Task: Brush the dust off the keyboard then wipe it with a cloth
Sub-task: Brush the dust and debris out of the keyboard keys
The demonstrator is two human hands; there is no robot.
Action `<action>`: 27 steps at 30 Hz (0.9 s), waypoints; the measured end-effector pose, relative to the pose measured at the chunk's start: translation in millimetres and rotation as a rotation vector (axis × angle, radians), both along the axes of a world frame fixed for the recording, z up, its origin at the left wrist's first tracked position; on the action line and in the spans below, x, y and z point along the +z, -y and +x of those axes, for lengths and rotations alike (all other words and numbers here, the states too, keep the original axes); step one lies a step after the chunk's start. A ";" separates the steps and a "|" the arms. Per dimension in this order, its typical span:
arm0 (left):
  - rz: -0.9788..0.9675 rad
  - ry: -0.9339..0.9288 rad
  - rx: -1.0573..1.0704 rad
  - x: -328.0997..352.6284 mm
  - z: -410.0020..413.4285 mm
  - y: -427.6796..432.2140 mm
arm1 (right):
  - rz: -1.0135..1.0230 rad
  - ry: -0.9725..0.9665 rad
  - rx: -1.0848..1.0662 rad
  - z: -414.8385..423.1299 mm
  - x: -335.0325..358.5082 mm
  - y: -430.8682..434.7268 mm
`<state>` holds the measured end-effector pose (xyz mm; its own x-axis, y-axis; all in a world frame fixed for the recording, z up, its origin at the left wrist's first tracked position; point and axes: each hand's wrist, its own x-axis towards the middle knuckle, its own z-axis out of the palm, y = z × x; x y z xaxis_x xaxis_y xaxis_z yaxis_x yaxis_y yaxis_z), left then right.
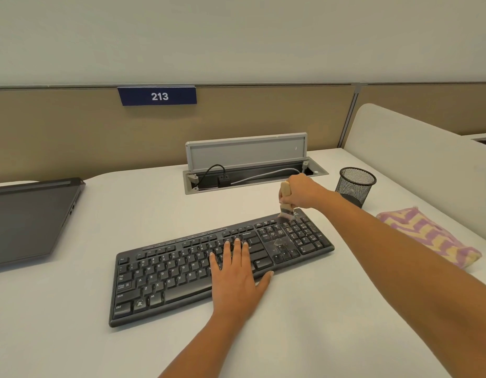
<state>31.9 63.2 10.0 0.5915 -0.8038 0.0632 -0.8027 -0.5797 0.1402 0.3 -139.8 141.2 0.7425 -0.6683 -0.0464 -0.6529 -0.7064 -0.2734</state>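
Two hands work. Left hand (236,279) lies flat, fingers (238,251) straight, on the keyboard (179,276), which runs long-ways across the counter (318,317). Right hand (300,193) grips the brush (286,200) at its far right corner; dust, I think, sits just nearer.

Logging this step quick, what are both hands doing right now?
Left hand: open, fingers flat on the keyboard.
Right hand: gripping the brush.

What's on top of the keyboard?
A flat left hand, the bristles of a brush held by the right hand, and some dust. Keys beneath the palm are hidden.
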 end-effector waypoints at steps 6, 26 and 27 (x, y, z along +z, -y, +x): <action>0.003 0.018 -0.002 2.1 -2.0 -0.1 | 0.272 0.385 -0.221 -4.3 -12.1 3.0; 0.004 0.025 -0.016 -5.4 0.9 0.7 | 0.041 0.316 -0.262 -24.1 -11.4 27.8; -0.012 0.042 -0.013 -4.1 0.6 0.2 | 0.047 0.342 -0.225 -19.6 -11.4 23.8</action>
<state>32.5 63.0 5.9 0.5776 -0.8105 0.0974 -0.8155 -0.5675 0.1136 -19.3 -163.6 129.8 0.5556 -0.8190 0.1434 -0.6558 -0.5377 -0.5300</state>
